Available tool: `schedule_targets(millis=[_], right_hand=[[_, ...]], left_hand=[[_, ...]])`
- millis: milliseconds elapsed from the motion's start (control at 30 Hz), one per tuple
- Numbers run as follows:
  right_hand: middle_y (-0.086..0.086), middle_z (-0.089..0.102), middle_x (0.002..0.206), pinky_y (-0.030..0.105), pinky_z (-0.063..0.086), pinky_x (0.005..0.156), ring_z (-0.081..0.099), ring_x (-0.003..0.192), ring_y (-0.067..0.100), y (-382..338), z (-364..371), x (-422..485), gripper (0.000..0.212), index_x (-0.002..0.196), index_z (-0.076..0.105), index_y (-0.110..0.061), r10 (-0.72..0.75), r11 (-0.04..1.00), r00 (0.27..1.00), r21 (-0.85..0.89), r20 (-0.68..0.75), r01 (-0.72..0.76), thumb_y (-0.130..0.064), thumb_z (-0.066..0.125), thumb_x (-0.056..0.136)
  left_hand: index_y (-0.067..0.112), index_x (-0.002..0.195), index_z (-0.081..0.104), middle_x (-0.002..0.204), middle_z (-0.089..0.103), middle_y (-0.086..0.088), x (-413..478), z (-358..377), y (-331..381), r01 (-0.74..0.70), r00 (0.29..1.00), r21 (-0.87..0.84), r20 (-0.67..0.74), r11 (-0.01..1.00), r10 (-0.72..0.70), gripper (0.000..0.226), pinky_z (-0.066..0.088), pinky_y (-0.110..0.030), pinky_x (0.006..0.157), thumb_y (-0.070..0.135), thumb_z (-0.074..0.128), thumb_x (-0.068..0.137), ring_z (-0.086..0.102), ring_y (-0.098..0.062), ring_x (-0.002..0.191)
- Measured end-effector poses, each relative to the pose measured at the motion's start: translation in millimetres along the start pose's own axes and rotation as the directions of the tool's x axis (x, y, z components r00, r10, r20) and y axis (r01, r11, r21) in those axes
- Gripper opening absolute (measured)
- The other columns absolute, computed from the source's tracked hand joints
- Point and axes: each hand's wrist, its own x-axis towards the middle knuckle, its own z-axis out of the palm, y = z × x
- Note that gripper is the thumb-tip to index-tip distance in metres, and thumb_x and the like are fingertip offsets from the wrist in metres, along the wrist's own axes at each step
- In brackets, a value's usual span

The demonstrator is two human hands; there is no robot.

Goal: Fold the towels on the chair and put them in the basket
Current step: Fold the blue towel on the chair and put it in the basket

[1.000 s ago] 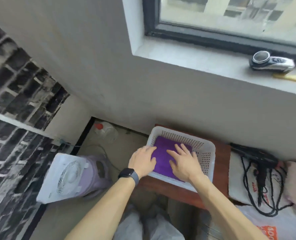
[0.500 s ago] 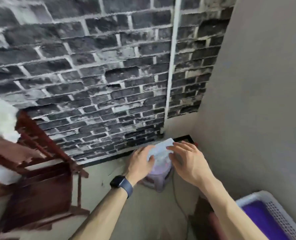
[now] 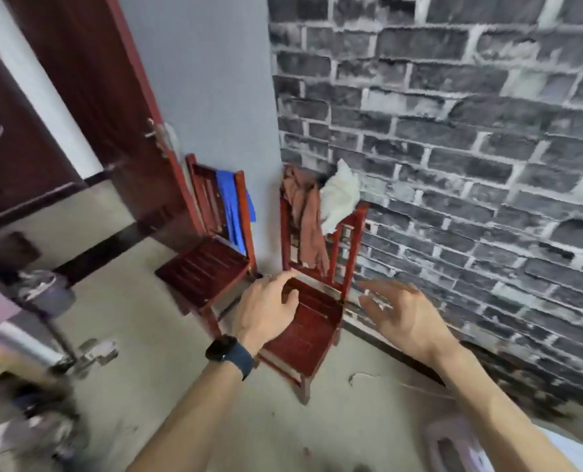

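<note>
Two red wooden chairs stand in the corner. The right chair (image 3: pixel 312 330) carries a brown towel (image 3: pixel 305 219) and a white towel (image 3: pixel 339 195) draped over its backrest. A blue towel (image 3: pixel 230 206) hangs on the backrest of the left chair (image 3: pixel 203 270). My left hand (image 3: pixel 266 311), with a dark watch on the wrist, hovers over the right chair's seat, fingers loosely curled and holding nothing. Just right of that chair, my right hand (image 3: pixel 402 315) is in the air with fingers spread, also holding nothing. The basket is out of view.
A dark brick-pattern wall (image 3: pixel 453 148) runs along the right. A dark red door (image 3: pixel 113 107) stands at the left. A blurred grey stand (image 3: pixel 48 301) and clutter fill the lower left. A purple stool (image 3: pixel 453 444) shows at the bottom right.
The view has swung left from the basket with the purple towel to the two chairs. Both hands left the basket and now hover, holding nothing, near the right chair.
</note>
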Motion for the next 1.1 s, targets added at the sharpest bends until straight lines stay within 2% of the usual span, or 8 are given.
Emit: schedule_targets(millis=[200, 300, 433, 500, 633, 800, 1000, 1100], right_hand=[[-0.01, 0.065, 0.133, 0.034, 0.048, 0.104, 0.058, 0.123, 0.019, -47, 48, 107, 0.033, 0.129, 0.065, -0.035, -0.161, 0.986, 0.981, 0.059, 0.107, 0.156, -0.045, 0.054, 0.099], [-0.011, 0.066, 0.129, 0.021, 0.042, 0.098, 0.059, 0.12, 0.013, -63, 74, 156, 0.033, 0.13, 0.066, -0.032, -0.23, 0.972, 0.96, 0.092, 0.161, 0.217, -0.041, 0.056, 0.1], [-0.01, 0.071, 0.117, 0.02, 0.045, 0.092, 0.064, 0.11, 0.013, -80, 112, 214, 0.03, 0.126, 0.068, -0.029, -0.31, 0.947, 0.918, 0.158, 0.245, 0.278, -0.036, 0.058, 0.099], [-0.011, 0.07, 0.116, 0.027, 0.05, 0.093, 0.064, 0.107, 0.011, -90, 133, 241, 0.032, 0.127, 0.066, -0.032, -0.334, 0.94, 0.892, 0.173, 0.306, 0.293, -0.041, 0.055, 0.099], [-0.02, 0.066, 0.116, 0.021, 0.046, 0.091, 0.06, 0.108, 0.001, -123, 175, 291, 0.043, 0.132, 0.06, -0.04, -0.37, 0.928, 0.843, 0.199, 0.39, 0.314, -0.057, 0.043, 0.096], [-0.028, 0.051, 0.08, 0.017, 0.039, 0.072, 0.053, 0.077, -0.006, -174, 226, 354, 0.034, 0.133, 0.059, -0.039, -0.359, 0.933, 0.84, 0.183, 0.406, 0.31, -0.044, 0.052, 0.1], [-0.019, 0.063, 0.125, 0.024, 0.04, 0.089, 0.056, 0.117, 0.01, -232, 288, 432, 0.032, 0.131, 0.062, -0.04, -0.293, 0.956, 0.888, 0.108, 0.354, 0.272, -0.042, 0.052, 0.101], [-0.014, 0.065, 0.127, 0.023, 0.039, 0.086, 0.058, 0.111, 0.01, -260, 306, 465, 0.031, 0.13, 0.064, -0.039, -0.216, 0.976, 0.922, 0.09, 0.32, 0.198, -0.04, 0.053, 0.101]], left_hand=[[0.026, 0.129, 0.062, 0.124, 0.066, -0.002, 37, -48, -96, 0.233, 0.963, -0.009, -0.138, 0.972, -0.232, 0.036, 0.047, -0.041, 0.1, 0.03, 0.059, 0.093, 0.057, -0.025, 0.12], [0.029, 0.131, 0.06, 0.127, 0.063, 0.001, 58, -59, -131, 0.35, 0.923, -0.016, -0.163, 0.937, -0.348, 0.036, 0.047, -0.036, 0.099, 0.032, 0.056, 0.096, 0.056, -0.022, 0.12], [0.03, 0.132, 0.059, 0.128, 0.062, 0.003, 76, -65, -170, 0.442, 0.884, -0.021, -0.16, 0.897, -0.439, 0.036, 0.045, -0.035, 0.101, 0.034, 0.052, 0.096, 0.056, -0.018, 0.12], [0.03, 0.132, 0.058, 0.13, 0.061, 0.004, 79, -68, -190, 0.486, 0.861, -0.033, -0.153, 0.874, -0.485, 0.036, 0.044, -0.036, 0.103, 0.034, 0.051, 0.096, 0.055, -0.018, 0.12], [0.034, 0.131, 0.058, 0.134, 0.06, 0.008, 84, -77, -237, 0.561, 0.815, -0.03, -0.156, 0.827, -0.558, 0.035, 0.041, -0.035, 0.107, 0.036, 0.05, 0.097, 0.053, -0.015, 0.124], [0.035, 0.132, 0.057, 0.136, 0.058, 0.006, 114, -103, -308, 0.604, 0.784, -0.032, -0.158, 0.796, -0.601, 0.036, 0.041, -0.034, 0.106, 0.034, 0.052, 0.096, 0.051, -0.017, 0.126], [0.03, 0.136, 0.055, 0.135, 0.059, 0.0, 194, -146, -406, 0.552, 0.826, -0.002, -0.128, 0.834, -0.548, 0.039, 0.044, -0.04, 0.104, 0.03, 0.049, 0.098, 0.053, -0.023, 0.124], [0.032, 0.132, 0.057, 0.129, 0.062, 0.004, 235, -162, -452, 0.515, 0.856, 0.013, -0.06, 0.857, -0.514, 0.037, 0.046, -0.035, 0.099, 0.033, 0.047, 0.097, 0.056, -0.02, 0.119]])
